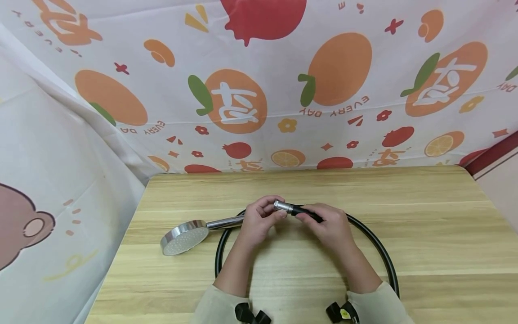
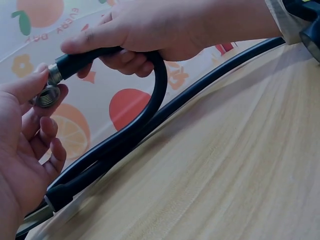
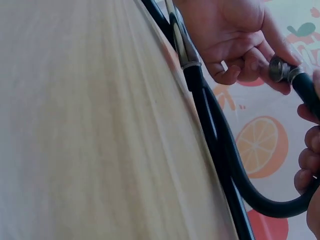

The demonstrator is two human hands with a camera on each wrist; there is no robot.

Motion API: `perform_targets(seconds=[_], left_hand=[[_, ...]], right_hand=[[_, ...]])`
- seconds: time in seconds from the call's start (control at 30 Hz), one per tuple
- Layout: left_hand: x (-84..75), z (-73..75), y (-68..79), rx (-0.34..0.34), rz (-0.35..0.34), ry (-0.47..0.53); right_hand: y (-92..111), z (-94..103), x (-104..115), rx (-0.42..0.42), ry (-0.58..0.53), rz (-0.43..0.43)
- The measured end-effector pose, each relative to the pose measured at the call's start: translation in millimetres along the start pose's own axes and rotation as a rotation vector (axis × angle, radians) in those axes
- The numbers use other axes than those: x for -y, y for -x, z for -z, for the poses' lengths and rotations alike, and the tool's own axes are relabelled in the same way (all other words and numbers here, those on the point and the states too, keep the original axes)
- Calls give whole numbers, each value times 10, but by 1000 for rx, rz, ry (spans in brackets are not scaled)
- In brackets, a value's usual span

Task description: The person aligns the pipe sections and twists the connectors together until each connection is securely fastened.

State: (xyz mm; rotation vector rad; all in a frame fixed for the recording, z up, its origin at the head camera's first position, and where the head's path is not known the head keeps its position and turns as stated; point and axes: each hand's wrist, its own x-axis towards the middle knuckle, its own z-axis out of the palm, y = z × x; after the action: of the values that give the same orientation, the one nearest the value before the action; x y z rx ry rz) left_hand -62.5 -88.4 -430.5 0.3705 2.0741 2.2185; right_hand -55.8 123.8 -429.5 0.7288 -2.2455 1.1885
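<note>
A black shower hose (image 1: pixel 378 247) curves over the table behind and around both forearms. My left hand (image 1: pixel 258 221) pinches the metal connector nut (image 2: pixel 47 96) on its free end between thumb and fingers. The nut's threaded opening shows in the left wrist view. Just behind the nut, my right hand (image 1: pixel 328 225) grips the black end of the hose, with fingers curled round it. To the left lies a chrome shower head (image 1: pixel 184 237), spray face visible, its handle (image 1: pixel 224 222) running behind my left hand. In the right wrist view the handle's end joins the hose's other end (image 3: pixel 192 77).
The wooden table (image 1: pixel 437 234) extends to both sides of the hands. A white cloth with fruit prints (image 1: pixel 283 135) hangs along its back edge, and another white cloth (image 1: pixel 81 148) hangs at the left. A dark red edge (image 1: pixel 491 153) shows at the far right.
</note>
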Motion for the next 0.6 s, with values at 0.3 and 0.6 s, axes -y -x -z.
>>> perform_targets(seconds=[0.3, 0.6], left_hand=[[-8, 16, 8, 4, -5, 18], [9, 31, 11, 11, -25, 2]], right_hand=[[-8, 8, 67, -3, -14, -22], [-7, 3, 64, 2, -12, -13]])
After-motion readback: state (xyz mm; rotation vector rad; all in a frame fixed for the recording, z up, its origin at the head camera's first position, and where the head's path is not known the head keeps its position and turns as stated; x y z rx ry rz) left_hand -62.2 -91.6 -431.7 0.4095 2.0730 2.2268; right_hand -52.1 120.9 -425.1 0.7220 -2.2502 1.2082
